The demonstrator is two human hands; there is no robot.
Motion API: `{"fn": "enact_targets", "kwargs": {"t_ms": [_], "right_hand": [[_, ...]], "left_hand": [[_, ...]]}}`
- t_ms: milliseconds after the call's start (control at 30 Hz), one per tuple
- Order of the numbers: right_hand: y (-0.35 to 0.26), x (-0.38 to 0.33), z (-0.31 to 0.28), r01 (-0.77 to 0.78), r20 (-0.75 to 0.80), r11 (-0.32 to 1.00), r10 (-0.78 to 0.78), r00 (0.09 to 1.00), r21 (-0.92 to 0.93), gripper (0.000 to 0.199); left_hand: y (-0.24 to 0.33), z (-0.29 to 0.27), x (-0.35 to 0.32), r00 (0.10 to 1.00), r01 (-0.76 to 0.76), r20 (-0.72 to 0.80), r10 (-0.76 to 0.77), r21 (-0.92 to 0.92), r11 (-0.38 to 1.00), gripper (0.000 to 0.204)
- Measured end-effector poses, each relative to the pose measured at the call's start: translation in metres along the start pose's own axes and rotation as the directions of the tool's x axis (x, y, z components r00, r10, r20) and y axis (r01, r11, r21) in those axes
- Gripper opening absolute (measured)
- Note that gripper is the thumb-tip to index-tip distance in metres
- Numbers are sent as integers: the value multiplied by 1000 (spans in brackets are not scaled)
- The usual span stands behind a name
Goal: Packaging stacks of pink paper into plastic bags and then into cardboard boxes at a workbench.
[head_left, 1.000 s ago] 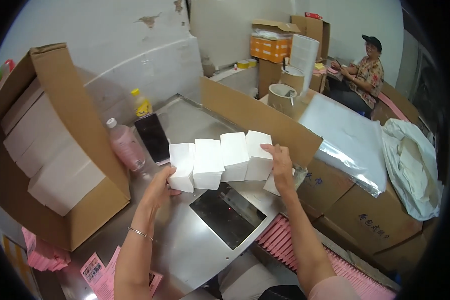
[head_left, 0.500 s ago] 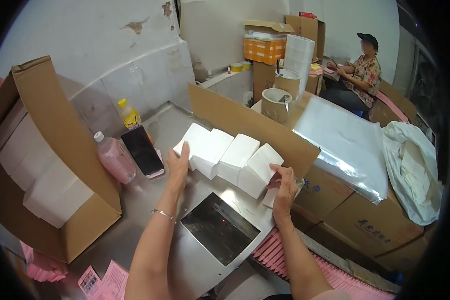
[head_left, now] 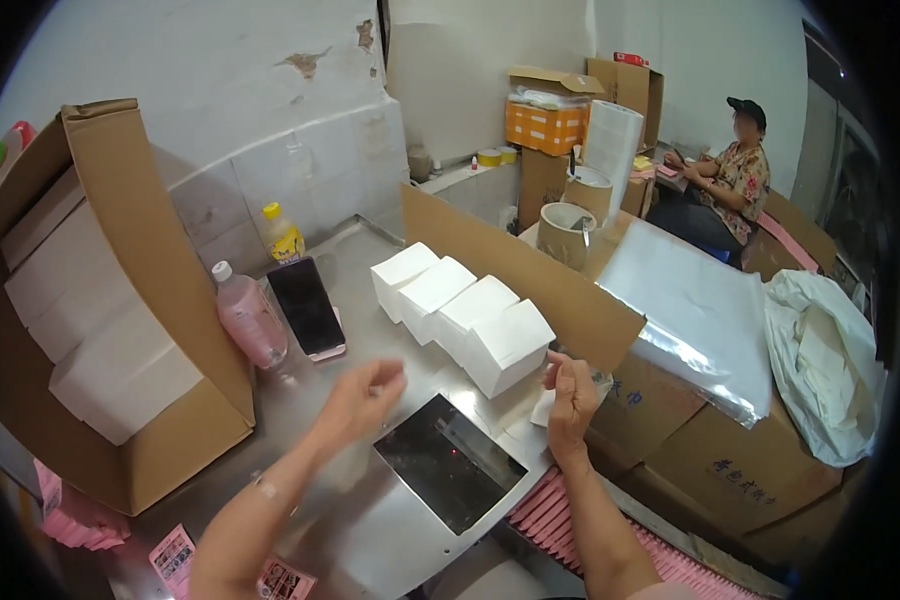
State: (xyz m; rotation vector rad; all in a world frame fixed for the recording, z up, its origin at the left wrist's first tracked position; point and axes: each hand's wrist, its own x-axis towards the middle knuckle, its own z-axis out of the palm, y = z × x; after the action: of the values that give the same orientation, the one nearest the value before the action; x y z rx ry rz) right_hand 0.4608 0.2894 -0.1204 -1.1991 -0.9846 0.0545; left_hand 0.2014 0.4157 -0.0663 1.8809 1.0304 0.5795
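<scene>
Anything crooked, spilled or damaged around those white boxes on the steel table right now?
Nothing spilled or damaged. The four white cardboard boxes sit in a neat touching row against the brown cardboard sheet. Both hands, left hand and right hand, are off them. The pink plastic bottle stands upright.

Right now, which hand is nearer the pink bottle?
Left. The left hand is just right of the pink bottle; the right hand is beyond the white boxes.

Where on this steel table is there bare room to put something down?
Bare steel table shows between the left hand and the phone, and in front of the open cardboard box toward the near edge. It is crowded along the cardboard divider, where four white boxes stand in a row, and by the pink bottle. The dark window fills the middle.
</scene>
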Motion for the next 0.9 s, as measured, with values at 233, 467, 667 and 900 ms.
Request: {"fn": "enact_targets", "kwargs": {"t_ms": [233, 467, 667, 900], "right_hand": [[-18, -22, -24, 415, 417, 638, -158, 895, -649, 25], [-51, -65, 6, 475, 598, 560, 45, 801, -679, 49], [-15, -66, -7, 534, 549, 695, -236, 802, -481, 28], [-84, 32, -5, 413, 6, 722, -493, 870, -555, 24]], "left_hand": [[60, -23, -221, 965, -179, 253, 66, 459, 870, 39], [-81, 10, -336, 855, 469, -492, 163, 869, 159, 76], [-59, 14, -313, 801, 536, -585, -126, 609, 584, 59], [-51, 24, -318, 619, 649, -785, 8, 517, 558, 54]]}}
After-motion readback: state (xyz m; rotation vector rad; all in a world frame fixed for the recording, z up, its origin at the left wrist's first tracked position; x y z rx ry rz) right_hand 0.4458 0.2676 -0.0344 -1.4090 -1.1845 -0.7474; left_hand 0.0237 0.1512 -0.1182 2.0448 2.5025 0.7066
